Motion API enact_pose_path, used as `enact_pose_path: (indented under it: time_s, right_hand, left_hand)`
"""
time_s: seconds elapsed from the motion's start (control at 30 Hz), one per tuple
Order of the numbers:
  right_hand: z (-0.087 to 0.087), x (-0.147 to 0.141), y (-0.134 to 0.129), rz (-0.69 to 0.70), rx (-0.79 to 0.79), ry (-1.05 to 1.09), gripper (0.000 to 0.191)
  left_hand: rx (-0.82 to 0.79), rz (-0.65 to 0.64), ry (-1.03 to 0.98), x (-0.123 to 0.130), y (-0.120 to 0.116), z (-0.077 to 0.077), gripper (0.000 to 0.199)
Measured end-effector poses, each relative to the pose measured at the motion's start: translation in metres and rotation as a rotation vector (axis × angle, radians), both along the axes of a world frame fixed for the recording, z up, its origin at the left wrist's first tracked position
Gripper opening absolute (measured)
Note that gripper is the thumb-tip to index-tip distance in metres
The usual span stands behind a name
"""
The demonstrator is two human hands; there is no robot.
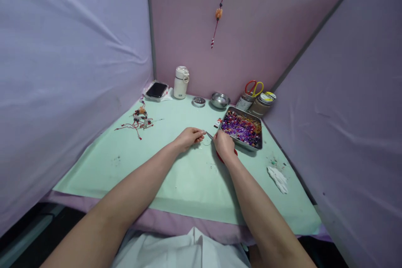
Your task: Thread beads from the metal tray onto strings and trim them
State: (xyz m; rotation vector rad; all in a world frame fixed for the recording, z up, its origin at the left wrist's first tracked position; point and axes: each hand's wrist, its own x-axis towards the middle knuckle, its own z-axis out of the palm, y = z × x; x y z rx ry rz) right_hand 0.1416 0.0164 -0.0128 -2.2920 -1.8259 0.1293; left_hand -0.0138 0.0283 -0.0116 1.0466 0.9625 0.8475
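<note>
Over the green tabletop (176,188), apparent scissors (209,135) point from right hand (224,144) toward left (189,137).

Red-handled scissors (210,135) beside a thin pale cord (205,145).
Metal blades (209,135) point toward ten o'clock, the partly hidden handles (220,158) toward four; the cord curves at six o'clock from the tips.

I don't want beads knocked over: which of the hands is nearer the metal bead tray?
The right hand: it is close beside the left edge of the bead tray. The left hand is farther off, to the left of the right hand.
</note>
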Motion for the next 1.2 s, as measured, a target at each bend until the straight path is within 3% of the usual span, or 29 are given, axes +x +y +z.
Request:
enact_pose_path:
  time_s: [0.2, 0.37, 0.77, 1.2]
  right_hand:
    - [0.001, 0.006, -0.017, 0.181, 0.235, 0.220, 0.022]
    - [-0.009, 0.001, -0.021, 0.294, 0.354, 0.352, 0.021]
    - [0.000, -0.005, -0.029, 0.311, 0.239, -0.020, 0.021]
    - [-0.001, -0.005, -0.030, 0.357, 0.237, -0.003, 0.020]
  left_hand:
    - [-0.093, -0.002, -0.128, -0.001, 0.002, -0.003, 0.014]
    - [-0.217, -0.062, -0.279, -0.004, 0.004, -0.003, 0.014]
    - [-0.326, -0.076, -0.395, -0.004, 0.002, -0.001, 0.019]
    - [-0.326, -0.062, -0.366, -0.003, -0.003, 0.005, 0.022]
